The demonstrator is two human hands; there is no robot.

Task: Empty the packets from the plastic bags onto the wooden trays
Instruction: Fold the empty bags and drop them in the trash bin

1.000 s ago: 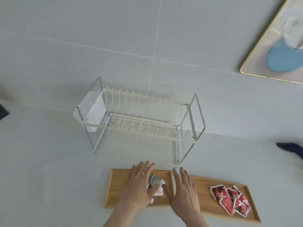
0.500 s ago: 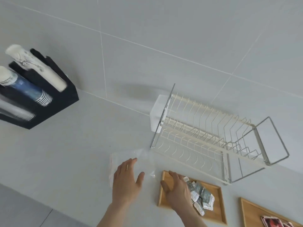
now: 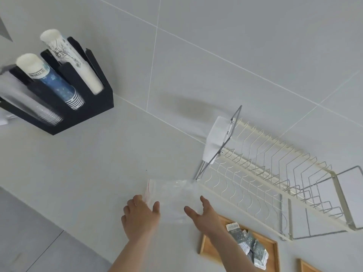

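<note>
place: kitchen or drinks corner | wall: large pale grey tiles (image 3: pixel 235 46) | tabletop (image 3: pixel 88 173): pale grey | wire dish rack (image 3: pixel 275 183) standing against the wall | black cup holder (image 3: pixel 68 107) with 3 stacks of disposable cups | wooden tray (image 3: pixel 208 246) of small packets (image 3: pixel 249 246)
</note>
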